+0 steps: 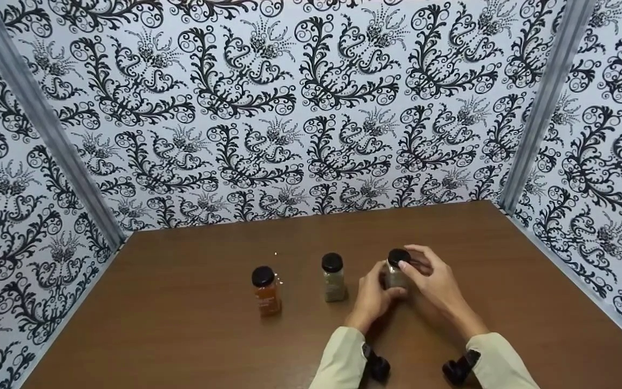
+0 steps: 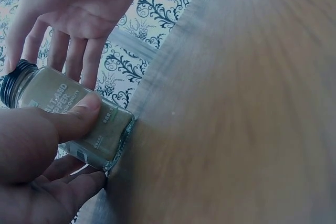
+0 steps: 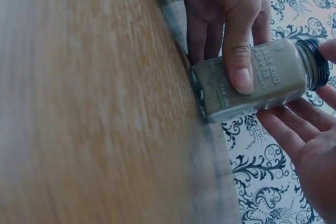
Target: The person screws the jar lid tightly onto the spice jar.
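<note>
A square glass jar of greyish seasoning [image 1: 397, 279], printed "salt and pepper", stands on the table with its black cap [image 1: 399, 256] on top. My left hand [image 1: 371, 298] grips the jar's lower body, the thumb laid across the label in the right wrist view. At the cap, my right hand [image 1: 438, 282] pinches with the thumb on the near side and a finger behind; its other fingers extend past the jar. To the left of my hands stands a second jar with a greenish-grey filling [image 1: 334, 283], also black-capped.
Farther left is a jar of orange-red seasoning [image 1: 268, 300] with a black cap. All stand on a brown wooden table [image 1: 192, 335]. Patterned black-and-white walls [image 1: 311, 135] enclose its back and sides. Small white specks lie near the orange jar.
</note>
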### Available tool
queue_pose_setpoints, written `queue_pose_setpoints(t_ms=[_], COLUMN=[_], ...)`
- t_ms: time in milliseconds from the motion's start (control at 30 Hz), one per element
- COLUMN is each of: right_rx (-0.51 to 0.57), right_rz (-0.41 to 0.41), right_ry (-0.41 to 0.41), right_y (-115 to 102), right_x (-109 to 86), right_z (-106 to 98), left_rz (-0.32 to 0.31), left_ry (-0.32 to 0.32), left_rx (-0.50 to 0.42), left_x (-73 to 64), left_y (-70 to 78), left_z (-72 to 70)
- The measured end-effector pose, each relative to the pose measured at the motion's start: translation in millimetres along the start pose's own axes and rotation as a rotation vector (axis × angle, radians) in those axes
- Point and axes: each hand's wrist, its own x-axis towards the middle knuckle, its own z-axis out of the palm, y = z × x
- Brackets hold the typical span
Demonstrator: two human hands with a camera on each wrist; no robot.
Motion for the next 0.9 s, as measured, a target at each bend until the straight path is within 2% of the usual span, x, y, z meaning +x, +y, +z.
queue_pose_setpoints(t_ms=[267, 500, 900], right_rx=[0.019, 0.008, 0.001], right_rz=[-0.039, -0.019, -0.039], right_ry=[0.009, 0.021, 0.005], right_y=[-0.6, -0.3, -0.4], right_x=[1.2, 0.9, -0.2], right_z=[0.1, 1.7, 0.5], left_rz=[0.009, 0.013, 0.019], left_ry=[0.009, 0.013, 0.009], left_rx=[0.007, 0.010, 0.015], left_x=[0.1, 0.4, -0.9], left_y=[-1.0, -2.6, 0.9], left_z=[0.3, 1.5, 0.2])
